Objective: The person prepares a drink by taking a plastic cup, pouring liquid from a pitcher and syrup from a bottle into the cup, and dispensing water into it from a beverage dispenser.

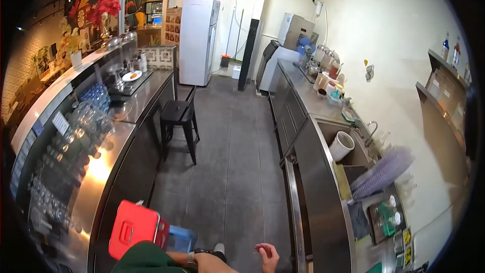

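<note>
My right hand (269,258) is low in the view, right of centre, above the dark floor tiles. Its fingers are loosely bent and apart, with nothing visible in them. My left hand (212,264) is at the bottom edge, beyond a wrist with a watch (191,257); its fingers are hidden. Something black lies beside that wrist, too unclear to name. A green sleeve (144,259) covers the upper arm. Left of it stands a red box (132,226) with a handle on its lid, next to a blue stool (181,238). A light shoe tip (219,247) shows between my hands.
A black chair (178,114) stands by the left counter (113,146), which holds many glasses. On the right, a steel counter has a sink with a white bucket (342,146), stacked purplish cups (381,172) and a tray of green items. A fridge (198,43) stands at the back.
</note>
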Action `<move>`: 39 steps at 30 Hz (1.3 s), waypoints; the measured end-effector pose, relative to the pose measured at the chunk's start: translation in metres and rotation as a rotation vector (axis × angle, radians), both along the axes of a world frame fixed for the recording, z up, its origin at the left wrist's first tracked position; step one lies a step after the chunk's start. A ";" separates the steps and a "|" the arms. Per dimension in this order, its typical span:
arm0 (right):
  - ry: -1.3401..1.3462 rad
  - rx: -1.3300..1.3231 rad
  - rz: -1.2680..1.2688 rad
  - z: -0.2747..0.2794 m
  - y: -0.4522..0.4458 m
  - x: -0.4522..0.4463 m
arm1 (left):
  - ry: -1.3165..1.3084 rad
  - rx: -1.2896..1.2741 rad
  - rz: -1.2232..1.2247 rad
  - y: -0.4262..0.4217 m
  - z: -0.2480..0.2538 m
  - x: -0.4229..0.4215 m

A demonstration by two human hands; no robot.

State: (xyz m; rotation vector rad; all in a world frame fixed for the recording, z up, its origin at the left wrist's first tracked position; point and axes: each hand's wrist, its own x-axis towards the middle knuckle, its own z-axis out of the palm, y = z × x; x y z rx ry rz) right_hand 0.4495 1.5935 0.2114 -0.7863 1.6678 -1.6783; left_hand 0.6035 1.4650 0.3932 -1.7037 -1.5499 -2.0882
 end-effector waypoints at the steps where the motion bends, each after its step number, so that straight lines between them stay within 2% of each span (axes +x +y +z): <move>1: -0.043 0.017 0.018 0.007 -0.026 -0.016 | 0.016 0.007 0.006 -0.031 0.009 -0.015; 3: -0.019 -0.048 0.108 0.049 -0.086 -0.049 | 0.051 0.039 0.036 -0.086 0.029 -0.045; 5: -0.094 -0.174 0.132 0.072 -0.152 -0.082 | 0.083 0.073 0.096 -0.143 0.046 -0.076; 7: -0.015 -0.212 0.173 0.085 -0.213 -0.120 | 0.121 0.104 0.208 -0.202 0.050 -0.114; 10: 0.027 -0.246 0.193 0.075 -0.312 -0.177 | 0.231 0.189 0.638 -0.297 0.037 -0.181; 11: 0.019 -0.229 0.198 0.066 -0.348 -0.195 | -0.129 -0.045 0.791 -0.341 0.038 -0.181; 13: 0.007 -0.186 0.214 0.064 -0.424 -0.229 | -0.324 -0.084 0.855 -0.413 0.015 -0.230; 14: 0.319 -0.244 0.180 0.076 -0.457 -0.242 | -0.394 -0.043 0.968 -0.444 -0.001 -0.257; 15: 0.002 -0.191 0.128 0.025 -0.493 -0.262 | -0.545 -0.057 1.057 -0.480 -0.017 -0.282; 17: -0.096 -0.290 0.111 0.036 -0.576 -0.284 | -0.830 0.192 1.132 -0.549 -0.047 -0.325; 20: -0.224 -0.304 0.273 0.055 -0.714 -0.317 | -0.639 -0.023 1.677 -0.659 -0.037 -0.361; 23: -0.219 -0.184 0.508 0.090 -0.846 -0.334 | -0.646 -0.303 1.921 -0.778 -0.064 -0.370; 24: -0.242 -0.129 0.596 0.084 -0.887 -0.344 | -0.587 -0.244 2.002 -0.818 -0.070 -0.372; 27: -0.029 -0.064 0.822 0.079 -1.013 -0.374 | -0.985 0.245 1.564 -0.945 -0.099 -0.367; 28: -0.001 -0.042 0.852 0.062 -1.056 -0.382 | -0.985 0.292 1.537 -0.990 -0.120 -0.369; 31: 0.068 0.032 0.736 0.036 -1.179 -0.384 | -1.037 0.151 1.589 -1.125 -0.139 -0.363; 33: 0.034 0.062 0.715 0.024 -1.259 -0.385 | -0.928 0.067 1.715 -1.215 -0.130 -0.352; 35: -0.068 0.065 0.713 0.029 -1.341 -0.370 | -0.957 0.169 1.734 -1.299 -0.108 -0.332; 37: -0.058 0.103 0.706 0.041 -1.424 -0.355 | -0.941 0.190 1.859 -1.375 -0.078 -0.304; 39: -0.075 0.094 0.730 0.045 -1.508 -0.339 | -0.929 0.202 1.952 -1.450 -0.071 -0.276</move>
